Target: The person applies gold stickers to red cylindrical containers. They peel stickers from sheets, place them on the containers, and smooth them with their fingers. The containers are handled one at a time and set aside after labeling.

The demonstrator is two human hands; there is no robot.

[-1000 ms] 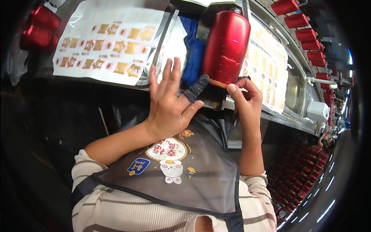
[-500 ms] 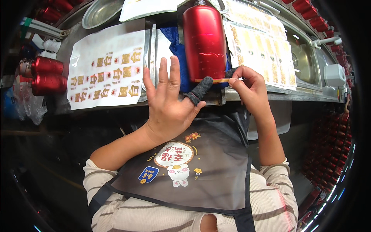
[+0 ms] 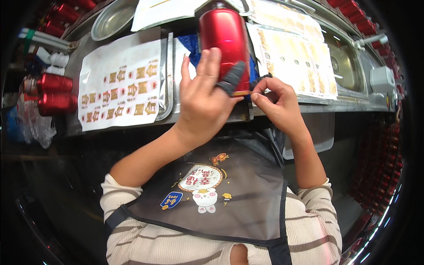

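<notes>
A shiny red metal bottle [image 3: 225, 37] lies on a blue cloth [image 3: 189, 43], its base toward me. Along the base edge runs a thin gold strip [image 3: 240, 93]. My left hand [image 3: 201, 104] has its fingers stretched out, and the index finger, in a dark grey finger sleeve [image 3: 232, 78], presses on the bottle just above the strip. Its thumb is mostly hidden behind the hand. At the right end of the strip, my right hand [image 3: 276, 99] pinches it between thumb and a finger. Another dark sleeve covers a right finger.
Sheets of gold decals lie on both sides: a left sheet [image 3: 123, 66] on a metal tray and a right sheet [image 3: 296, 62] beside a sink [image 3: 346, 66]. A metal bowl [image 3: 114, 20] stands at the back left. More red bottles [image 3: 57, 102] are at the far left.
My left hand has moved right, its fingers now over the bottle's left side. The right hand has shifted slightly left, still pinching the strip. The bottle appears a little farther left.
</notes>
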